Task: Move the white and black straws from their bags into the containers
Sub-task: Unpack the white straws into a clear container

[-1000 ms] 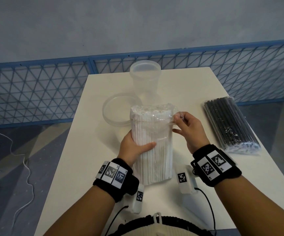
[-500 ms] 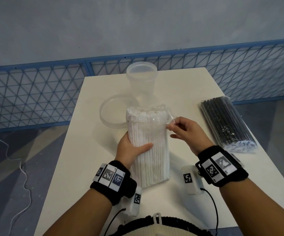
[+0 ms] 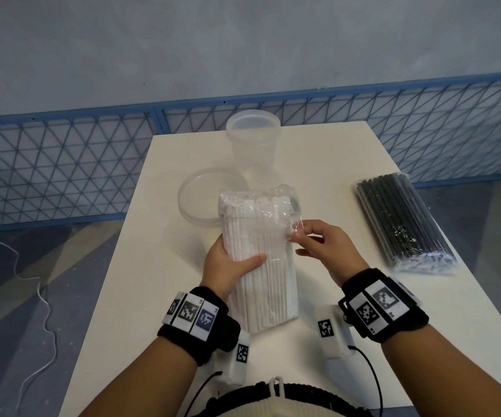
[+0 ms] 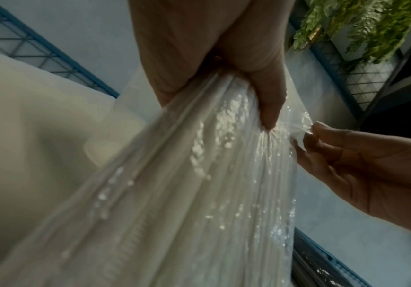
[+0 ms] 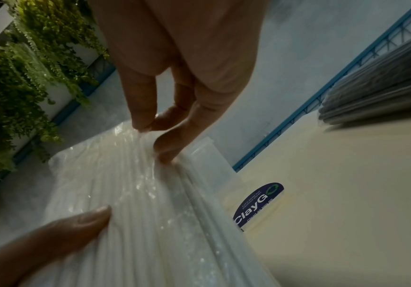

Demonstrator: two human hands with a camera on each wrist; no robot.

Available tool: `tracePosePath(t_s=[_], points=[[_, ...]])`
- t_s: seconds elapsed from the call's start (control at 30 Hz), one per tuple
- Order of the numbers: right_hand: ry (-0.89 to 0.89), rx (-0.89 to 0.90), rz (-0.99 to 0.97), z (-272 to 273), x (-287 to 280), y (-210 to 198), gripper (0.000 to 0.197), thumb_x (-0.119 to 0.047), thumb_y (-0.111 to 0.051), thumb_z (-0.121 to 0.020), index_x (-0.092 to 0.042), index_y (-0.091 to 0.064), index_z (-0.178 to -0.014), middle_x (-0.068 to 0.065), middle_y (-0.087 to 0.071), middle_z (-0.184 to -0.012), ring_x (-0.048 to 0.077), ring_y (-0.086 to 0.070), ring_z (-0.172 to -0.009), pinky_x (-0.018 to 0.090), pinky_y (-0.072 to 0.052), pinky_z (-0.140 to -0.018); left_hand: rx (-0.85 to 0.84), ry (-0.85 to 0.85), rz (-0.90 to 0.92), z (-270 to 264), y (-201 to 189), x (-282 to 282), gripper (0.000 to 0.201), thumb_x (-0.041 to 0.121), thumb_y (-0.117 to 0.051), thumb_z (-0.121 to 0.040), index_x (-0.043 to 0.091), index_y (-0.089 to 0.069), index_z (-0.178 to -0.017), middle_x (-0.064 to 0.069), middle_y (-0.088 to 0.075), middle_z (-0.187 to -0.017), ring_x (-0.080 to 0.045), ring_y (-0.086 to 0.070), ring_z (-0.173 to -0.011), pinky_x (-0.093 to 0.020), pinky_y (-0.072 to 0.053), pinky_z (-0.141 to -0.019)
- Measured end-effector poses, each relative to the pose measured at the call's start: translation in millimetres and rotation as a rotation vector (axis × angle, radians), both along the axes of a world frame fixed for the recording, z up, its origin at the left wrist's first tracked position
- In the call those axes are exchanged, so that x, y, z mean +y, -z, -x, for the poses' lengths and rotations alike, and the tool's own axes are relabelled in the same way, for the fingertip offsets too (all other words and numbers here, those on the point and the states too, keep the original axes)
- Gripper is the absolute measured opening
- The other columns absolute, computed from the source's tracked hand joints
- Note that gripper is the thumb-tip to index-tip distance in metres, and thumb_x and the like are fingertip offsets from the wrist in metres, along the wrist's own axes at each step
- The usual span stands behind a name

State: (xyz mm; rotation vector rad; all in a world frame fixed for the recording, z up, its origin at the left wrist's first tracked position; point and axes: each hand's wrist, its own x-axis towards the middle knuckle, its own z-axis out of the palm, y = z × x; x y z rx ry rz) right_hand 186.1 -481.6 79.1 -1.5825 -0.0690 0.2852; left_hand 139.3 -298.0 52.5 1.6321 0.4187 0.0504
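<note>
Two hands: both of ours are on the bag of white straws [image 3: 261,254], which stands on end on the table [image 3: 327,164], close to us.
Left hand [image 3: 228,266]: we wrap it round the bag's left side at mid-height, thumb lying across the front, fingers behind; the left wrist view shows the thumb pressed into the plastic.
Right hand [image 3: 321,245]: our thumb and forefinger pinch a bit of loose clear film at the bag's right edge, in its upper half; the other fingers hang half curled beside it, one fingertip [image 5: 166,157] touching the bag.
White straws: we see them all inside their bag, packed tight, their tips under crinkled plastic at the top.
Tall clear container [image 3: 253,145]: stands open on the far side of the table, behind the bag.
Shallow clear lid [image 3: 196,203]: lies flat to the left of the container, partly hidden by the bag's top.
Bag of black straws [image 3: 402,221]: lies flat near the table's right edge, well apart from our hands, its plastic closed round the straws.
Sticker [image 5: 258,203]: dark blue, reads "ClayGo", seen on the table just beside the white bag in the right wrist view.
Blue mesh fence [image 3: 62,164]: runs behind the table.
</note>
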Motion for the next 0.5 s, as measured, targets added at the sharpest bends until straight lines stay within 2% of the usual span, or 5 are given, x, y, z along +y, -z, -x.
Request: tracePosePath(t_s=[0.1,0.17,0.23,0.33,0.5], points=[[-0.100,0.046,-0.044,2,-4,-6,0.009,-0.013,-0.061,-0.085,-0.007,-0.059,-0.078,0.000,-0.059,-0.101,0.017,-0.062,-0.092,0.018,-0.054,-0.067,0.002,-0.014,0.003,-1,1,1,0.052,0.020,-0.090,-0.055,0.029,-0.060,-0.096,0.001,-0.069,-0.104,-0.020,-0.065,-0.100,-0.047,-0.053,-0.092],[-0.157,0.088,-0.100,2,-8,-11,0.014,-0.019,-0.059,-0.084,-0.006,-0.060,-0.082,0.003,-0.061,-0.106,0.017,-0.063,-0.102,0.020,-0.054,-0.068,-0.003,-0.011,0.009,-2,-2,0,0.060,0.032,-0.090,-0.045,0.029,-0.060,-0.097,0.001,-0.070,-0.104,-0.020,-0.066,-0.099,-0.046,-0.053,-0.091],[-0.180,0.100,-0.113,3,-10,-16,0.009,-0.019,-0.059,-0.085,-0.011,-0.062,-0.082,0.001,-0.064,-0.102,0.015,-0.064,-0.103,0.020,-0.054,-0.069,0.001,-0.004,0.013,-3,-3,1,0.065,0.039,-0.088,-0.040,0.028,-0.061,-0.098,0.001,-0.070,-0.104,-0.020,-0.066,-0.100,-0.046,-0.054,-0.091],[-0.125,0.080,-0.108,5,-10,-16,0.008,-0.010,-0.056,-0.089,-0.013,-0.064,-0.087,-0.001,-0.068,-0.092,0.011,-0.069,-0.090,0.022,-0.056,-0.071,0.007,-0.002,0.008,-3,-2,3,0.057,0.026,-0.091,-0.050,0.028,-0.060,-0.097,0.001,-0.069,-0.105,-0.020,-0.065,-0.101,-0.047,-0.053,-0.092],[0.180,0.353,-0.275,15,-4,1,0.019,-0.014,-0.056,-0.091,-0.007,-0.058,-0.108,0.006,-0.068,-0.090,0.009,-0.069,-0.067,0.020,-0.057,-0.062,-0.016,0.017,0.005,0,-7,1,0.077,0.041,-0.087,-0.039,0.021,-0.061,-0.109,0.000,-0.070,-0.107,-0.019,-0.066,-0.101,-0.045,-0.053,-0.092]])
